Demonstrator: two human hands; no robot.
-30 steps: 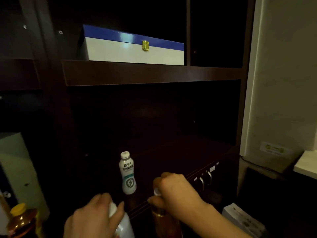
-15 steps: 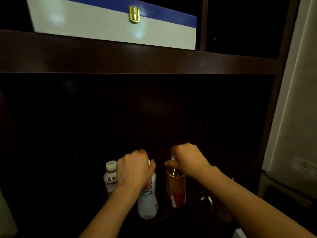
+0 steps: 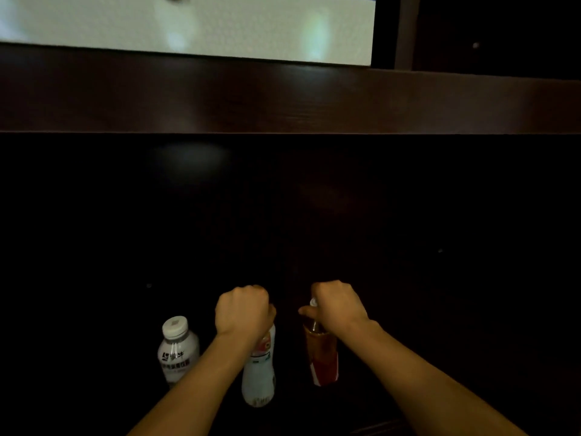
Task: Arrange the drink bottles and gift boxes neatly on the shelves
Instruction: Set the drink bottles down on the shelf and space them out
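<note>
Both arms reached into the dark lower compartment of the cabinet. The left hand [image 3: 243, 313] was closed in a fist over the top of a tall white bottle [image 3: 258, 377], its fingers wrapped around the neck so that the cap was hidden. The right hand [image 3: 338, 305] was closed the same way over the top of an amber bottle with a red label [image 3: 322, 357], fingers pinching the neck, a bit of pale cap showing by the thumb. The two bottles stood upright, near each other but apart, on the dark lower shelf; whether their bases quite touched it I could not tell in that gloom. To the left of the white one stood a shorter bottle with a white cap and dark print [image 3: 177, 350], untouched and just beside the left forearm. Above, on the brown upper shelf [image 3: 283, 99], a white gift box [image 3: 188, 23] sat, its top cut off from sight.
</note>
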